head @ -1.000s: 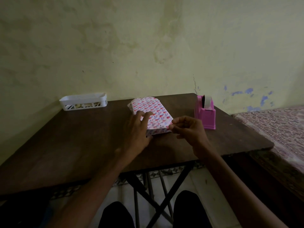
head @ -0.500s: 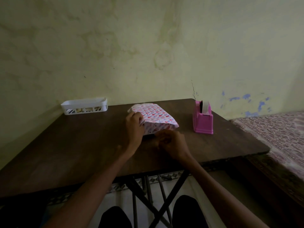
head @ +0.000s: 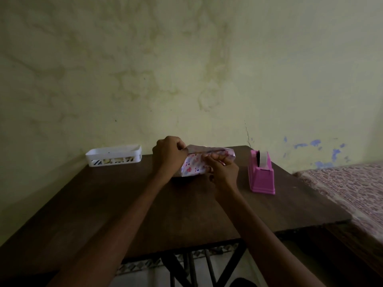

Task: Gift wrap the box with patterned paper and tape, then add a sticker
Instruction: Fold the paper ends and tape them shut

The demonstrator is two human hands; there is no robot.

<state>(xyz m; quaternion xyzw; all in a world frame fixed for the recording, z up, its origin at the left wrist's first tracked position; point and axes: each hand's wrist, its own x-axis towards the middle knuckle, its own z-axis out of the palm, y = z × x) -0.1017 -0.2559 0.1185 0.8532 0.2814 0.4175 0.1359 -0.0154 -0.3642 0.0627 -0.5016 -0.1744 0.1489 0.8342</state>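
Observation:
The box wrapped in pink-and-white patterned paper [head: 193, 166] lies near the back middle of the dark wooden table [head: 145, 204]. My left hand [head: 169, 155] grips the box's left end, fingers closed on the paper's edge. My right hand [head: 222, 170] is at the box's near right side, fingers pinched on the paper; whether a tape piece is in them is too small to tell. A pink tape dispenser [head: 261, 172] with a white roll stands to the right of the box.
A white plastic tray [head: 114, 155] with small items inside sits at the table's back left, against the yellowish wall. A bed with a patterned cover [head: 352, 183] stands close on the right. The table's crossed metal legs show below the front edge.
The box has turned and tipped up so its side faces me. Both hands moved up onto it, the right hand from the table in front to the paper. The camera view rose.

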